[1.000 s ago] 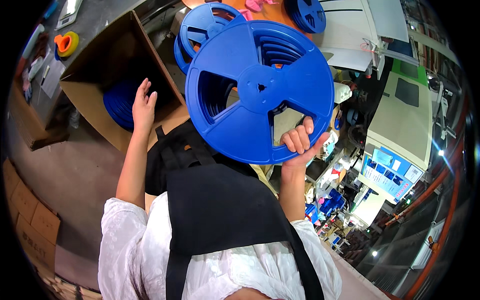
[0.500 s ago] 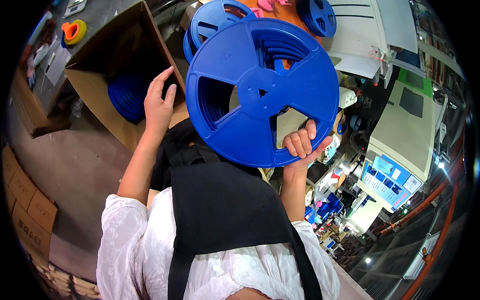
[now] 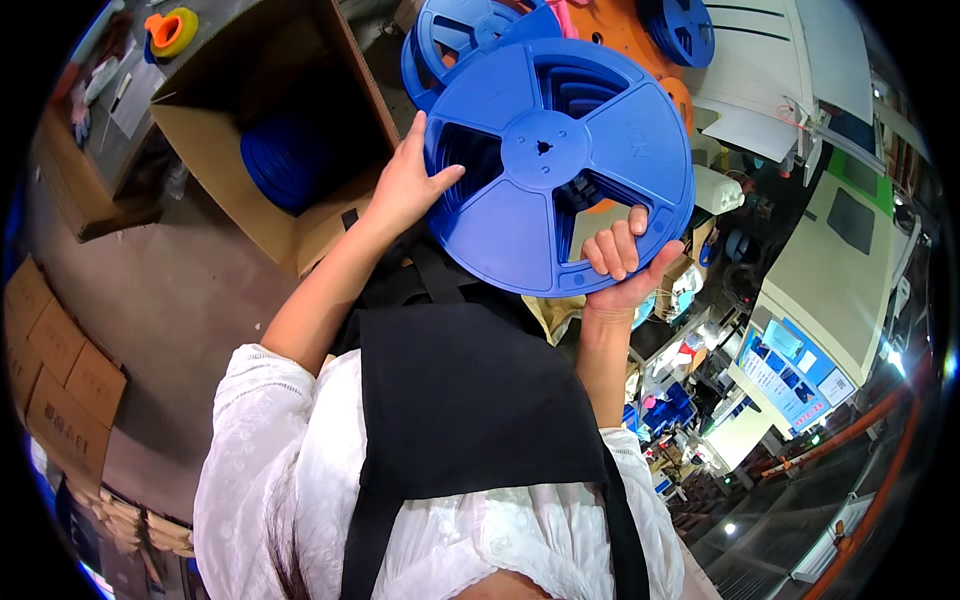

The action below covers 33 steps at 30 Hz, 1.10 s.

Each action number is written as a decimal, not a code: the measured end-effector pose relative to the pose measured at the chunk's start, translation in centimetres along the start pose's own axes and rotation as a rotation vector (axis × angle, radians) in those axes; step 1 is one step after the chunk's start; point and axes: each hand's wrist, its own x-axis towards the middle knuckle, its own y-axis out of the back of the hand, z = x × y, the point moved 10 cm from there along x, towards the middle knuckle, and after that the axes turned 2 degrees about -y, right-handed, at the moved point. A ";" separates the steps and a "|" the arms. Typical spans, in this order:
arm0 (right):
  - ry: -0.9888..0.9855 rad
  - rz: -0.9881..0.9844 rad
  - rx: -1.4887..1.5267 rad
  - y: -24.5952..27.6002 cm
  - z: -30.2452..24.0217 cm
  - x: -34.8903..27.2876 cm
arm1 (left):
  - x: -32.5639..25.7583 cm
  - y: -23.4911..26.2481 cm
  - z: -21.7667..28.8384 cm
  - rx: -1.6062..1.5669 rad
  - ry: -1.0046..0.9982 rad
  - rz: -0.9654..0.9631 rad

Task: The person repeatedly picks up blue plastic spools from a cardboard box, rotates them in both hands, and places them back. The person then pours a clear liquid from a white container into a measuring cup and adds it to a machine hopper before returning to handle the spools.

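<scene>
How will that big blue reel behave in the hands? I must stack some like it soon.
The blue reel looks stiff: its flat face shows no bend though held only at the edges. It is probably light for its size, with open cut-outs, and the right hand hooks fingers through one while the left hand steadies the rim. Being round, it may roll on edge.

The big reel held up in front is solid bright blue, as are the reels behind it and the stack inside the plain brown cardboard box at far left. A small ring beyond the box is orange and yellow. The blouse is white with a faint textured weave, under a plain black apron. The floor is dull grey-brown.
</scene>
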 end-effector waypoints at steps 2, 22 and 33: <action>-0.008 0.004 0.015 0.1 0.2 0.1 | 0.4 -0.8 -1.2 0.009 0.085 -0.040; 0.070 0.362 -0.367 3.9 -1.5 -1.5 | -3.2 -4.4 -0.3 -1.196 0.152 -0.600; 0.037 0.482 -0.258 7.6 -1.0 -4.1 | -3.7 -6.9 2.5 -1.467 0.082 -1.024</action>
